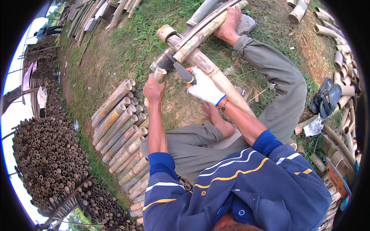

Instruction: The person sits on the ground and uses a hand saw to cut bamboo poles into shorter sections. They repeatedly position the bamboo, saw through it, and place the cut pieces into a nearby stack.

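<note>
My bare left hand (153,89) is wrapped round a short bamboo piece (160,73), held upright with its hollow end up. My right hand (203,85), in a white knitted glove, grips the dark handle of a knife (182,72). The grey blade points up and left, just right of the bamboo piece and apart from it. Beyond both hands, a split bamboo pole (202,34) lies slantwise across a thick bamboo log (216,75). My bare foot (230,24) presses on that pole near its far end.
Cut bamboo tubes (121,127) are stacked to my left. A large bamboo pile (48,158) rises farther left. More bamboo (343,54) lies at the right, beside dark sandals (327,97) and a crumpled white plastic bag (314,126). A grey stone (246,25) sits by my foot.
</note>
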Motion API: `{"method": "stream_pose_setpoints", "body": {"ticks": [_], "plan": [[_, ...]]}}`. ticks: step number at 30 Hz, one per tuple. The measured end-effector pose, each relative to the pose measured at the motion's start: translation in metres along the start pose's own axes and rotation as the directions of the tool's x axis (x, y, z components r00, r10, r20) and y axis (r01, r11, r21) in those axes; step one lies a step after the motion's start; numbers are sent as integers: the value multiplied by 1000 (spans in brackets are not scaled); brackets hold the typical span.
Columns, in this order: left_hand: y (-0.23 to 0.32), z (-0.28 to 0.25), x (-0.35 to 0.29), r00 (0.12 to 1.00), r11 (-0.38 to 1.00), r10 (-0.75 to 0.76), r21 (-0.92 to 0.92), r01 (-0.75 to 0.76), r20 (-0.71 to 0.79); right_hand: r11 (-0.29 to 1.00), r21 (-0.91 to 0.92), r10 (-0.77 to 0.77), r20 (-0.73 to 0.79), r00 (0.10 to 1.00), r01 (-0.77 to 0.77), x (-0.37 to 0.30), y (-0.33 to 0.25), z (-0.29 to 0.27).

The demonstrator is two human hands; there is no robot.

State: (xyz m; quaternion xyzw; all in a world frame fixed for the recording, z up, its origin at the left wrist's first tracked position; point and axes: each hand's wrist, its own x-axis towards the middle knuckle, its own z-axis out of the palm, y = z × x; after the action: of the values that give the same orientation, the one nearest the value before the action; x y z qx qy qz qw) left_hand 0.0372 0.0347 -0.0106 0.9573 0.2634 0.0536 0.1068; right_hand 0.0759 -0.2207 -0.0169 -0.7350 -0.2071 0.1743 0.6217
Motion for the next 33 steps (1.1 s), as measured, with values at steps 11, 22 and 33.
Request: {"method": "stream_pose_setpoints", "body": {"ticks": [11,22,33], "plan": [[-117,100,-92,940,922,-293,-311,230,-176,746,-514,-266,354,896,424,-48,71,77],[88,33,10,887,897,354,-162,-412,-296,780,-561,-80,350,933,277,-104,72,37],[102,35,36,873,930,361,-193,-313,327,778,-625,245,213,946,-61,-137,105,-19]]}}
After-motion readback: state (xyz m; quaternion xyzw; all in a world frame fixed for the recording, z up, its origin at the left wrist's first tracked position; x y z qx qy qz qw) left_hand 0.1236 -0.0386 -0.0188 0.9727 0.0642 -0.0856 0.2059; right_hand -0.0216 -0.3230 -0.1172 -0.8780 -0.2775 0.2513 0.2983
